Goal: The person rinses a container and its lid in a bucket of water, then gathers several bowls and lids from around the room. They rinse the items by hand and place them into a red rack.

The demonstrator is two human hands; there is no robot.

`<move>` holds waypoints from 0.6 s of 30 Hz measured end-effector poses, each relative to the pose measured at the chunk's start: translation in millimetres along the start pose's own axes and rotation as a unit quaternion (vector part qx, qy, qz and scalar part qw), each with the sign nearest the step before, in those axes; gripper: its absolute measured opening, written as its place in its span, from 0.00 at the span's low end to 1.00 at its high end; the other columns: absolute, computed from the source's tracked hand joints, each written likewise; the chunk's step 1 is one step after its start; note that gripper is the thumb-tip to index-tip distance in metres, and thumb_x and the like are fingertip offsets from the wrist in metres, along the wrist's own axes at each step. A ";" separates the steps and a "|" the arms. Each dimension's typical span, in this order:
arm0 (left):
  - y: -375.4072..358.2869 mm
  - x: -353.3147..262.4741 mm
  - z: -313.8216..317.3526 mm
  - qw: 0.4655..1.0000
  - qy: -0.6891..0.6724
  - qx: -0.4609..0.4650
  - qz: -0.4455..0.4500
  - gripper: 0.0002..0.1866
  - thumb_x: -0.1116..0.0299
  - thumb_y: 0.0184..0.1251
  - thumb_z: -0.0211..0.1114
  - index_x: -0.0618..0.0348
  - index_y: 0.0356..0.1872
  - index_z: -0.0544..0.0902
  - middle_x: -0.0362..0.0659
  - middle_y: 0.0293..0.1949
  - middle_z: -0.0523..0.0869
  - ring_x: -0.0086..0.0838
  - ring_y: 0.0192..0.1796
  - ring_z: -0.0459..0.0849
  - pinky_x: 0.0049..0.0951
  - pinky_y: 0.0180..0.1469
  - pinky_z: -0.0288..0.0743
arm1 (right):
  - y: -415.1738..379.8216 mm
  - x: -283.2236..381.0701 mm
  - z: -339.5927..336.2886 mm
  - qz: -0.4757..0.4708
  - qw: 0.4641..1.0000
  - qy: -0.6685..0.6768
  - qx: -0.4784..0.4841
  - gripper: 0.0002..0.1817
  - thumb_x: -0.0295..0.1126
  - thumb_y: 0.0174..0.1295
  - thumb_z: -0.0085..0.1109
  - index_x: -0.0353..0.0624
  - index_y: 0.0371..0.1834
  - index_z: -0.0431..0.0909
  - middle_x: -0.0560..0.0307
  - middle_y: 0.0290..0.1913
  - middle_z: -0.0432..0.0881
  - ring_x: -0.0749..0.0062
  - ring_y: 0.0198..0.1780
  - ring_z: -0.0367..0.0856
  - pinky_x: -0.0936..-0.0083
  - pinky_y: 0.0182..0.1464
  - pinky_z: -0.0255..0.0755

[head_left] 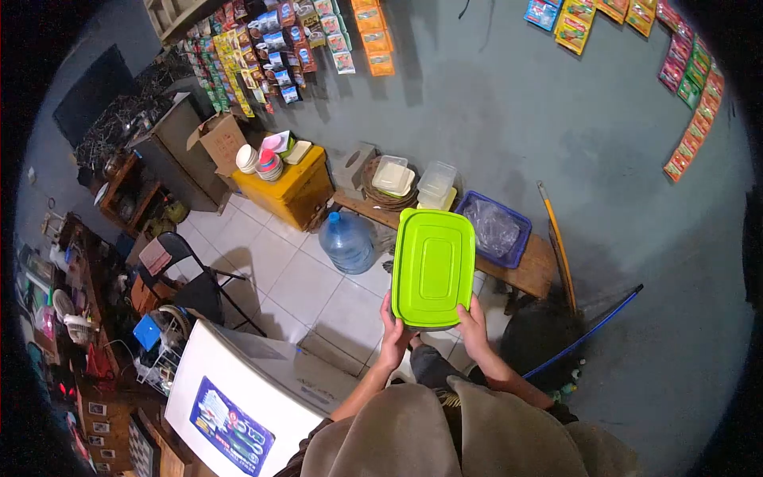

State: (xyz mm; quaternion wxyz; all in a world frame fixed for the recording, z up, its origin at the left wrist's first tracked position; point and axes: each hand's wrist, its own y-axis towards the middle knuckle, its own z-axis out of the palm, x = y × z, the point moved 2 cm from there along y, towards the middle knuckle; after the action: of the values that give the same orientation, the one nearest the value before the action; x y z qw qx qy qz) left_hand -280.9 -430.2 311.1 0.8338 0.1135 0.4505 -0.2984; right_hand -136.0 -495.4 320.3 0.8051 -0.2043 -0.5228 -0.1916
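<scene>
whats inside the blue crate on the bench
The blue crate on the wooden bench holds crumpled clear plastic. Anything beneath that plastic is covered.

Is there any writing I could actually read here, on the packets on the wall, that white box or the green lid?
None can be read.
Hanging packets: printed, but too small and blurred.
White box: a blue label with print, too blurred to read.
Green container, held by the left hand and right hand: no writing shows.
Water jug: no readable label.
</scene>
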 end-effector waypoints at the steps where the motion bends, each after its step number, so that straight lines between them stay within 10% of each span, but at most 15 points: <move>1: 12.0 -4.5 -2.3 0.999 -0.027 0.020 0.014 0.39 0.43 0.56 0.50 0.40 0.63 0.40 0.42 0.63 0.49 0.38 0.63 0.53 0.49 0.55 0.60 | 14.8 -6.4 -4.4 0.016 1.000 -0.007 0.016 0.22 0.25 0.61 0.39 0.39 0.61 0.54 0.58 0.53 0.66 0.78 0.52 0.65 0.84 0.47 0.65; 9: 142.1 -11.9 -38.4 0.999 0.019 -0.006 0.032 0.36 0.63 0.54 0.58 0.53 0.59 0.45 0.47 0.56 0.56 0.34 0.58 0.57 0.34 0.59 0.53 | 137.2 -20.7 7.2 -0.103 0.990 -0.094 0.024 0.21 0.26 0.62 0.37 0.38 0.60 0.56 0.57 0.51 0.68 0.77 0.47 0.68 0.81 0.47 0.63; 18: 293.4 -14.1 -46.3 0.990 0.133 -0.048 0.018 0.34 0.63 0.54 0.57 0.58 0.58 0.48 0.49 0.55 0.59 0.35 0.58 0.58 0.33 0.59 0.53 | 269.0 -6.9 11.0 -0.160 0.947 -0.223 -0.168 0.14 0.31 0.64 0.36 0.33 0.47 0.67 0.49 0.36 0.76 0.66 0.38 0.73 0.74 0.41 0.65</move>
State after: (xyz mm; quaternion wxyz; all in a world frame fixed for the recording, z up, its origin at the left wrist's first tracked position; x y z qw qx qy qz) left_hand -142.4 -169.8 273.0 0.7761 0.1202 0.5693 -0.2433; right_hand -6.6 -262.1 283.5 0.5807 -0.2874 -0.6753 -0.3523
